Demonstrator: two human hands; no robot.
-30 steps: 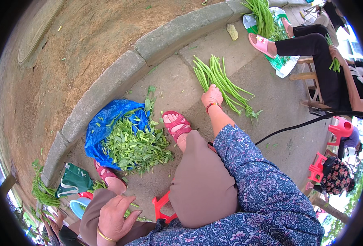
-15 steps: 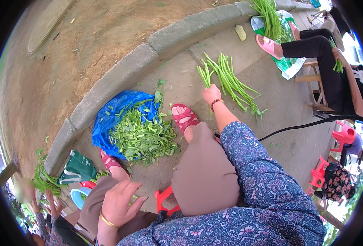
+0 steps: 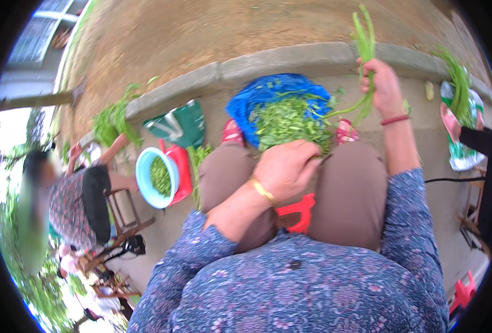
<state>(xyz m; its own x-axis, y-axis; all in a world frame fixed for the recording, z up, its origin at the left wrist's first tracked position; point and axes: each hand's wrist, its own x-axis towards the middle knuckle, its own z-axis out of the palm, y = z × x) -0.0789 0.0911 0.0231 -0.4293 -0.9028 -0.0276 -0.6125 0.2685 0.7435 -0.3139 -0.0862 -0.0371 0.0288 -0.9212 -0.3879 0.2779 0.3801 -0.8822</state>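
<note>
My right hand (image 3: pixel 382 91), with a red cord at the wrist, is closed round a bunch of green vegetable stems (image 3: pixel 364 39). The stems stick up above my fist, and a leafy end trails down and left below it. Over my lap is my left hand (image 3: pixel 287 169), wearing a gold bangle. Its fingers are curled in toward the thumb, and whatever they hold is hidden. Just beyond it, a heap of torn green leaves and stem pieces (image 3: pixel 287 119) lies on a blue plastic bag (image 3: pixel 243 102) between my red sandals (image 3: pixel 346 132).
A light blue basin (image 3: pixel 141 177) of cut greens tilts beside a red stool (image 3: pixel 184 169) and a green bag (image 3: pixel 193 119). A co-worker (image 3: pixel 71 205) sits at the left with greens (image 3: pixel 113 122). A stone kerb (image 3: pixel 290 57) runs behind; another person's leg (image 3: pixel 479 139) is at right.
The view has swung left. My right hand has lifted from the ground with the stems in it. My left hand has come in over my lap, its fingers drawn closer together.
</note>
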